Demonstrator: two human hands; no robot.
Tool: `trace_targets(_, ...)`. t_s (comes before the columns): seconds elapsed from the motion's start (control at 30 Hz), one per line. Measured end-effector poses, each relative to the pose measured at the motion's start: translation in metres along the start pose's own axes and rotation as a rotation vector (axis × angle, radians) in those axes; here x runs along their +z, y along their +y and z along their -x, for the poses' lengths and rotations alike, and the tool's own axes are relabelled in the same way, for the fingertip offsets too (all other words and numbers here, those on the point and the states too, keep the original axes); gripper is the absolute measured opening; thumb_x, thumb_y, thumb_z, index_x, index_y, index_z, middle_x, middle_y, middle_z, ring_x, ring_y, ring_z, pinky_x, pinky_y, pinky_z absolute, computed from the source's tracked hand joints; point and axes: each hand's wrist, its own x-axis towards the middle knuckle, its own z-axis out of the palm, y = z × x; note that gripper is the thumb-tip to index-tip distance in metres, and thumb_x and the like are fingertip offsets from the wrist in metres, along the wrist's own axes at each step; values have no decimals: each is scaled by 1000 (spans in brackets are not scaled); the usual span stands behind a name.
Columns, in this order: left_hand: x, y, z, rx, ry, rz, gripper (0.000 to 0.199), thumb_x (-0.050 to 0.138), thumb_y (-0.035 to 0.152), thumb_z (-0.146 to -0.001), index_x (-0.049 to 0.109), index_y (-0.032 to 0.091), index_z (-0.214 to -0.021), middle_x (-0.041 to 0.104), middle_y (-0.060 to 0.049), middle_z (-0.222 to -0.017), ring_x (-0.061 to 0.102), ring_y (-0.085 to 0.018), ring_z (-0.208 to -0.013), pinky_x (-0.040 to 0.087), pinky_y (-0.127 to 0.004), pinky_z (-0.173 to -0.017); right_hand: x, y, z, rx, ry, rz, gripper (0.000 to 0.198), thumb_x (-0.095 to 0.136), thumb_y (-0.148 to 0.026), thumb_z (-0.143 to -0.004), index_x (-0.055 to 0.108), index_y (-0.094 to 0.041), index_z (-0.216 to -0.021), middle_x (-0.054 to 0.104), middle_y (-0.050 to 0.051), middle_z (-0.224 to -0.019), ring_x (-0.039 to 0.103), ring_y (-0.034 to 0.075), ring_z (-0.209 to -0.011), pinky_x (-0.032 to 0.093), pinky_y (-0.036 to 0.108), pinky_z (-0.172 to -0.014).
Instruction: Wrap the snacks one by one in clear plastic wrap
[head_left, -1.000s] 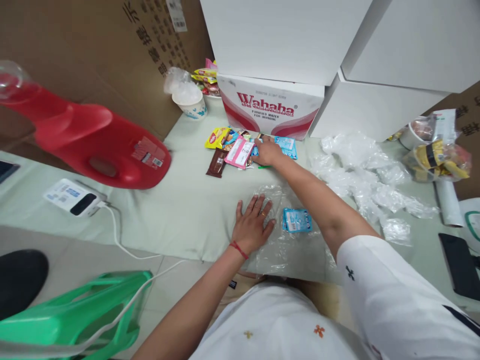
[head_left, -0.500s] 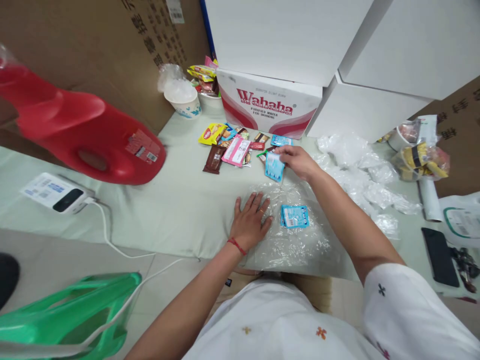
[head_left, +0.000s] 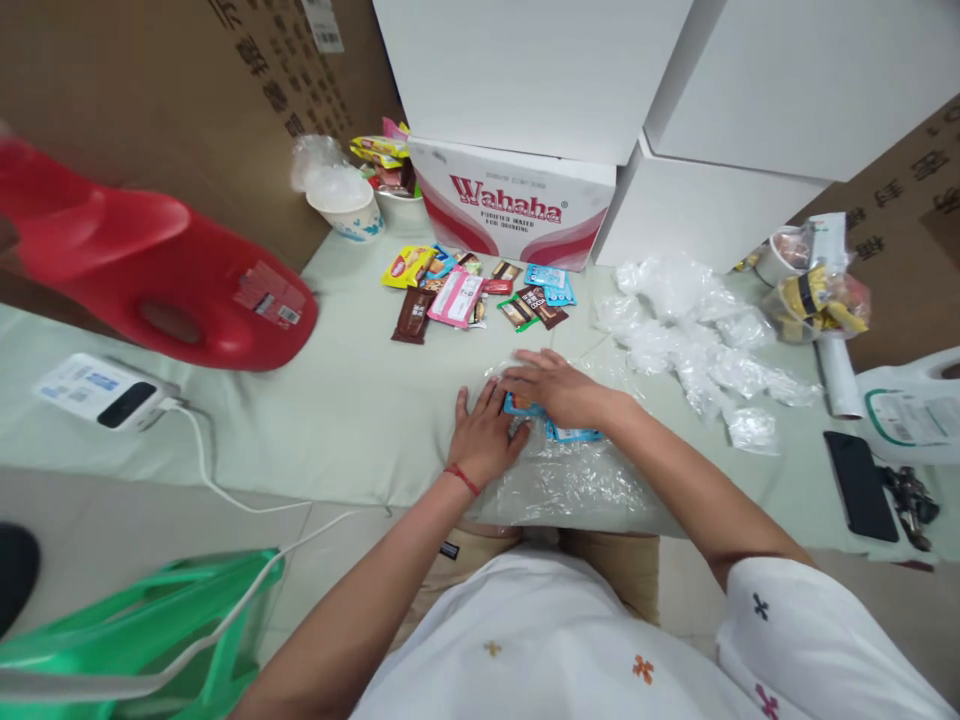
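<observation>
And the clear plastic sheet (head_left: 555, 490) at the near edge of the table is pinned at its left side by the left hand (head_left: 486, 440), laid palm down with its fingers spread and nothing seen gripped in it. Right beside it, a blue packet (head_left: 523, 404) is covered in part by the right hand (head_left: 559, 390), whose fingers are stretched across it toward the left one; whether the packet is pinched or only pressed down cannot be told, as the thumb is hidden. Just below that wrist, more blue packets (head_left: 574, 434) are seen on the sheet, partly screened by the hand. Farther up the green cloth (head_left: 337, 420), a loose cluster of snacks is spread out: a yellow packet (head_left: 407, 267) at the left, a dark brown packet (head_left: 412, 315) below it, a pink packet (head_left: 456, 297) in the middle, and a cocoa packet (head_left: 544, 306) at the right, with two further blue ones (head_left: 546, 276) lying overlapped behind it. All of this is backed by the Wahaha box (head_left: 514, 205). The right side is filled by crumpled clear bags (head_left: 697, 320), with a black phone (head_left: 860, 486) laid beyond them, and the far left is taken up by a big red jug (head_left: 157, 280).
</observation>
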Motion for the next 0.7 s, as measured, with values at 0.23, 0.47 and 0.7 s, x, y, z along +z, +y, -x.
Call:
trace_targets(0.23, 1, 2, 0, 11, 0, 0, 53, 44, 44, -103, 53, 26, -152, 42, -11, -165, 31, -30, -157, 3, -67, -128, -11, 8, -20, 17, -32, 134, 35, 60, -20, -94, 71, -15, -126, 66, 18, -121, 50, 32, -127, 31, 48, -114)
trace_targets(0.47, -1, 2, -1, 12, -7, -22, 56, 41, 46, -104, 46, 29, -157, 37, -10, -168, 30, -30, -158, 7, -68, -127, -41, 25, 30, 98, 310, -342, 34, 46, -31, -105, 71, -20, -126, 67, 10, -112, 63, 22, -102, 48, 33, -92)
trace_targets(0.7, 0, 1, -1, 9, 0, -24, 57, 41, 46, -103, 44, 29, -158, 35, -10, -169, 30, -29, -158, 9, -68, -126, 4, 14, 63, 244, 171, -338, 30, 54, -24, -99, 73, -18, -122, 73, 11, -111, 65, 23, -105, 47, 34, -95)
